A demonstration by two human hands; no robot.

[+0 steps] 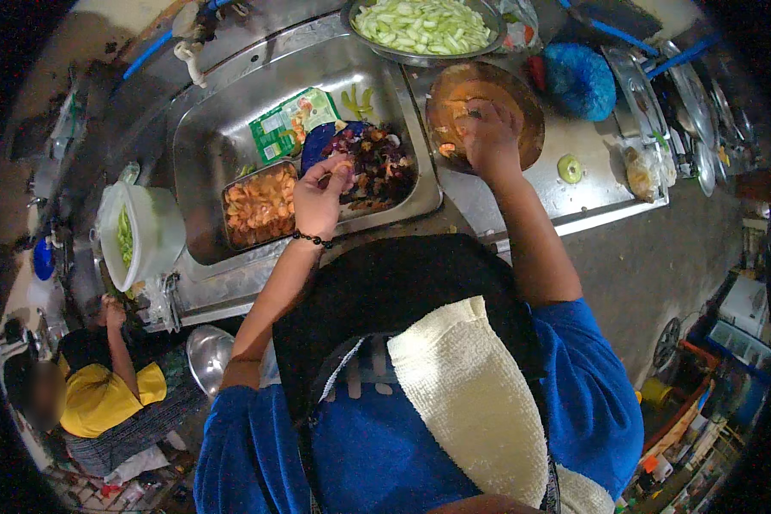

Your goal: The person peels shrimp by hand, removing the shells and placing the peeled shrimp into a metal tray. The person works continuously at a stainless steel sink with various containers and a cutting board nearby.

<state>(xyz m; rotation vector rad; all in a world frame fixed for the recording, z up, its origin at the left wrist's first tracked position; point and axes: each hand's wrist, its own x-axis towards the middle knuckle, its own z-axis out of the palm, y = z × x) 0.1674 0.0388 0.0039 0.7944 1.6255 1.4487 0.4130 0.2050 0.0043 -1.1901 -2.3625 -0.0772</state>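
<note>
My left hand (pixel 321 186) is over the sink (pixel 215 122), pinching a small orange piece (pixel 344 166), which looks like shrimp, between thumb and fingers. Just beyond it lies a heap of dark reddish scraps (pixel 385 160), partly on a blue sheet or bag (pixel 318 142). A metal tray (pixel 230 239) of orange shrimp-like pieces in liquid sits in the sink, left of that hand. My right hand (pixel 493 138) reaches down into a round metal bowl (pixel 532 122) holding a few orange pieces (pixel 447 150). Its fingertips are blurred, so a grip there is unclear.
Behind the sink stands a large bowl (pixel 360 38) of cut green vegetable. A white tub (pixel 160 221) sits at the sink's left. Blue plastic bag (pixel 581 82), green ring-shaped slice (pixel 570 168) and metal lids (pixel 636 96) lie rightward. Another person in yellow (pixel 106 398) is at lower left.
</note>
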